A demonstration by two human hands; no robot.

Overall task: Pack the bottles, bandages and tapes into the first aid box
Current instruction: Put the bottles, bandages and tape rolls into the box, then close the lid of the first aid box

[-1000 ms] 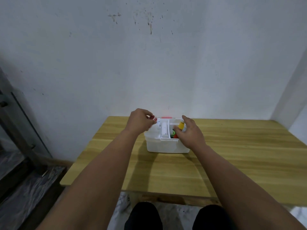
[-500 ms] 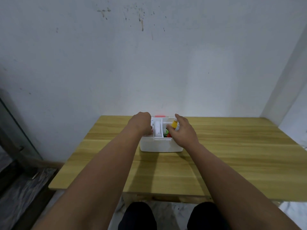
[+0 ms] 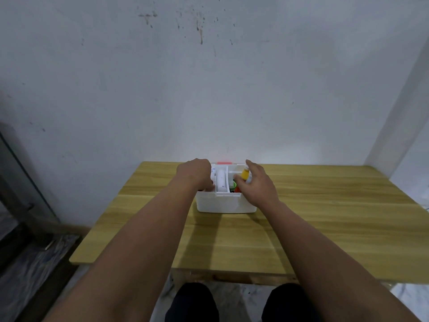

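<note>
Packing is nearly through: your right hand (image 3: pixel 256 188) has its fingers clenched round a yellow-capped bottle (image 3: pixel 245 174), seating it in the white plastic first aid box (image 3: pixel 226 203) at the tabletop's (image 3: pixel 325 228) far edge, while your left hand (image 3: pixel 195 174) reaches inside, grip hidden.

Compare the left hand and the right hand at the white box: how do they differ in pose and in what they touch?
The left hand is curled into a fist over the left part of the white box, while the right hand is more open, with its fingers spread. The right hand's fingers are around a yellow-topped bottle; what the left hand grips, if anything, is hidden. Both hands are at the top of the box, which stands on the wooden table.
</note>
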